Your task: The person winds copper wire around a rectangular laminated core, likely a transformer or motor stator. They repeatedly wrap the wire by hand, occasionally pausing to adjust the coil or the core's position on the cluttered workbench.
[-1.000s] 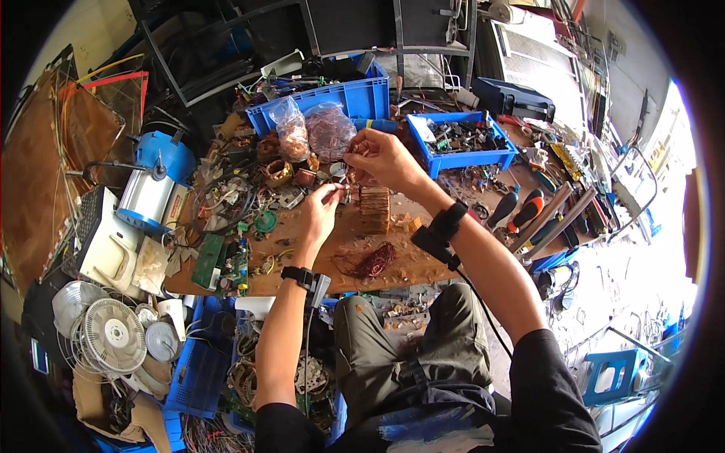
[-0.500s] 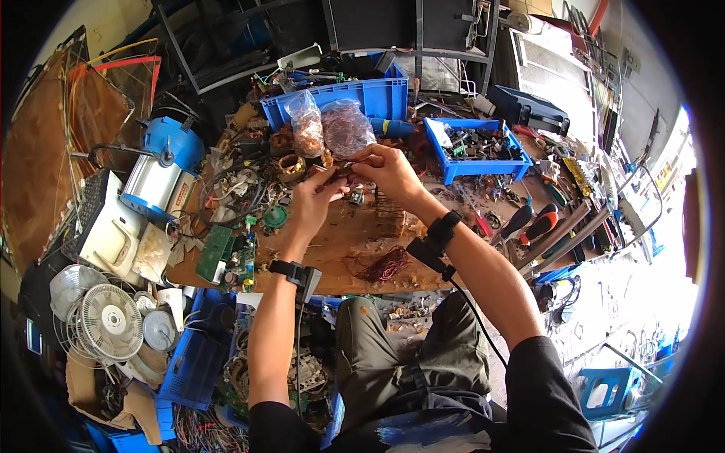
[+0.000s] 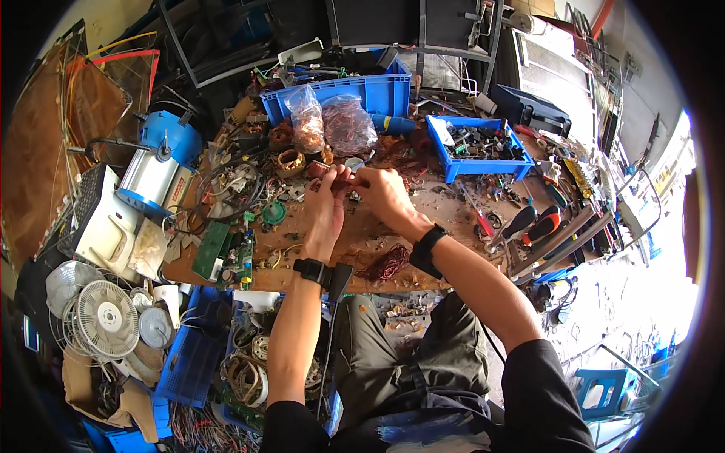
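My left hand [image 3: 327, 204] and my right hand [image 3: 385, 198] meet over the middle of the cluttered wooden bench [image 3: 294, 275], fingers closed round a small reddish piece too small to make out. Just behind them lie two clear plastic bags, one of copper-coloured scrap [image 3: 306, 124], the other of reddish wire [image 3: 349, 124]. Copper coil pieces [image 3: 291, 162] are left of my fingers. A dark red wire tangle [image 3: 385, 263] lies nearer me.
A blue crate [image 3: 340, 94] and a blue tray of dark parts [image 3: 479, 143] stand behind. Screwdrivers [image 3: 521, 223] and metal bars [image 3: 581, 238] lie right. Circuit boards [image 3: 211, 253] and a blue-topped metal machine [image 3: 151, 170] are left, a fan [image 3: 106, 317] below them.
My hands have come together; my right hand has dropped lower and my left hand has turned, rising slightly toward it. The upright copper-coloured stack seen earlier below them is now hidden.
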A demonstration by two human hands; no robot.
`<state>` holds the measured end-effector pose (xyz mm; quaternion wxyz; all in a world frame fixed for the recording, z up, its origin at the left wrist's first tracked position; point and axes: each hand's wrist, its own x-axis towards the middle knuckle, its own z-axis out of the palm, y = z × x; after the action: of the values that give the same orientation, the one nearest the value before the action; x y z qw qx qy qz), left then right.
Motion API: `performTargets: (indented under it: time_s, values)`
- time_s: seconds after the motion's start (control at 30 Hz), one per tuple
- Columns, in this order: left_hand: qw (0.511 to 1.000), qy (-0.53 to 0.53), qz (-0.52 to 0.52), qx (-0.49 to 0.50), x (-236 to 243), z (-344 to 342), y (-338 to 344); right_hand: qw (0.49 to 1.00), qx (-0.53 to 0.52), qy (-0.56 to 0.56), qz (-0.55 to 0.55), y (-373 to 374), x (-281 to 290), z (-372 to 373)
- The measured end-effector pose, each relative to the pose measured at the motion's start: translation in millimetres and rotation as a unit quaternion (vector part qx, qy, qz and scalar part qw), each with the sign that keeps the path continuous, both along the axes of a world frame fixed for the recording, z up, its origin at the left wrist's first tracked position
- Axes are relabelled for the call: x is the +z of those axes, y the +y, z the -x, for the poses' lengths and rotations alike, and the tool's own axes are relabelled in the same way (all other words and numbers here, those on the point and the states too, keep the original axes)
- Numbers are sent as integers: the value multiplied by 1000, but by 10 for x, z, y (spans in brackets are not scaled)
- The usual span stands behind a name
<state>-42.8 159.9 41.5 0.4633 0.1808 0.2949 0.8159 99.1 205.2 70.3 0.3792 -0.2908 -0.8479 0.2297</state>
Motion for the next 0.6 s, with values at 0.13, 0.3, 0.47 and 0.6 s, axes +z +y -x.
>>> performTargets:
  time_s: [0.13, 0.3, 0.47, 0.6]
  values:
    - [995, -63, -61, -41, -485, 301, 164, 990, 73, -52, -110, -13, -8, 41]
    - [991, -33, -109, -65, -867, 515, 314, 983, 49, -118, -131, 41, -33, 110]
    - [979, 185, 74, -36, -121, 295, -292, 981, 54, -128, -136, 92, 70, -17]
    - [966, 228, 84, -91, -233, 623, -469, 986, 125, 1, -108, 29, 205, -232]
